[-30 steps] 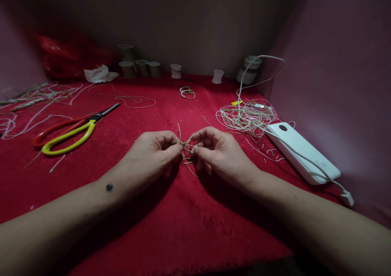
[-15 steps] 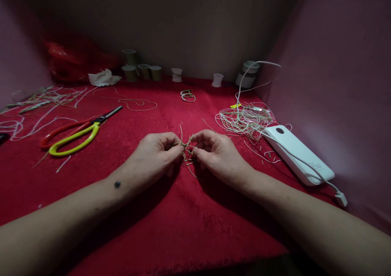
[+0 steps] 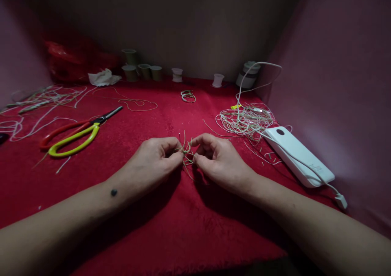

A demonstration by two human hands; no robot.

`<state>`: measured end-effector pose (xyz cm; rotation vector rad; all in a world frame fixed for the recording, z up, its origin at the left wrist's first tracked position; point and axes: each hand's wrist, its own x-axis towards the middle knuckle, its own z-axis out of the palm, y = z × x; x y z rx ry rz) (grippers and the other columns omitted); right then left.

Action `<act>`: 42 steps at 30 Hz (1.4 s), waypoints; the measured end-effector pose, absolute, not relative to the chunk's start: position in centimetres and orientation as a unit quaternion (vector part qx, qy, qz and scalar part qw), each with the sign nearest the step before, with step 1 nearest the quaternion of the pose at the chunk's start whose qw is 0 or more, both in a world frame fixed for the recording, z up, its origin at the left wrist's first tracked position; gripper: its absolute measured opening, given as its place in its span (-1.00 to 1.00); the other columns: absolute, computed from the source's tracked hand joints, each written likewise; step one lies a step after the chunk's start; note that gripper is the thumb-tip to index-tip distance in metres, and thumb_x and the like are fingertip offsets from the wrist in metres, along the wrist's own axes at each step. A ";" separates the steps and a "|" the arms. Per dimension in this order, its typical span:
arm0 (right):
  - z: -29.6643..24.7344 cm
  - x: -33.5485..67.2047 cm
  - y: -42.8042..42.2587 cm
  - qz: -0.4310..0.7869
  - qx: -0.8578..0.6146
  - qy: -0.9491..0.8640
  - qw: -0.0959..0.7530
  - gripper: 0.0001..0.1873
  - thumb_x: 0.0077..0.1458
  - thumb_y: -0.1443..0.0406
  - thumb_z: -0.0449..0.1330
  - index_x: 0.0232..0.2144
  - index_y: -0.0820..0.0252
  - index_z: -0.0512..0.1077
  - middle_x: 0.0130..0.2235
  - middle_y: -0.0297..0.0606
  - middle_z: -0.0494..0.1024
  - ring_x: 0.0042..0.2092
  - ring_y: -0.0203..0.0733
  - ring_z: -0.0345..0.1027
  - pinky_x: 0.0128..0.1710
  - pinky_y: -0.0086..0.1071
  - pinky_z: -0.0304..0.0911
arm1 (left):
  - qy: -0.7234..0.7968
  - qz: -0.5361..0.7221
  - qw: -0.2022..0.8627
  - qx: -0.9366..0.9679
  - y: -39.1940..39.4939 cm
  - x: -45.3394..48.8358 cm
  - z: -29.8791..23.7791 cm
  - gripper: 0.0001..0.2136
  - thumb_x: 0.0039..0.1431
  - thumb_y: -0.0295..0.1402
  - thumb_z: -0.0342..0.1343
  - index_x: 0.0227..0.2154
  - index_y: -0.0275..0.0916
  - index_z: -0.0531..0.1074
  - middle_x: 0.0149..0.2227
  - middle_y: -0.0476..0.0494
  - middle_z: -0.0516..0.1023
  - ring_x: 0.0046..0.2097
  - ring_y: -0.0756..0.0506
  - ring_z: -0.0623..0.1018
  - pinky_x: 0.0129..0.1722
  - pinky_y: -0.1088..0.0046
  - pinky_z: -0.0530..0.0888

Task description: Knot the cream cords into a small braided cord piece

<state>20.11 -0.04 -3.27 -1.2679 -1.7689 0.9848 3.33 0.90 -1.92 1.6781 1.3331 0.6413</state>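
Between my hands is a small knotted bunch of thin green-tan cord, its loose ends sticking out in several directions. My left hand pinches the bunch from the left, thumb and forefinger pressed together. From the right, my right hand has its thumb and forefinger curled close on strands of the same cord. The fingertips partly hide the knot. Both hands are just above the red cloth, casting shadows on it.
Left lie scissors with red and yellow handles, near loose cords. Right are a tangled cord pile and a white power bank with its cable. A corded ring lies beyond my hands. Spools stand at the back.
Both hands have shifted slightly downward in view, towards me, with the cord bunch. The cord ends now fan out differently between the fingers.
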 end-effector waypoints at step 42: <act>-2.2 21.8 -0.2 0.218 -0.441 -0.832 0.255 -0.84 0.00 0.47 0.12 -0.35 0.22 0.45 -0.35 -0.28 0.41 -0.35 -0.29 0.24 -0.33 -0.40 0.15 | 0.513 0.211 0.238 0.797 0.7 3.6 -2.2 -0.81 0.09 -0.34 -0.05 -0.56 -0.22 0.38 -0.66 0.06 0.33 -0.58 0.03 0.30 -0.55 0.53 0.20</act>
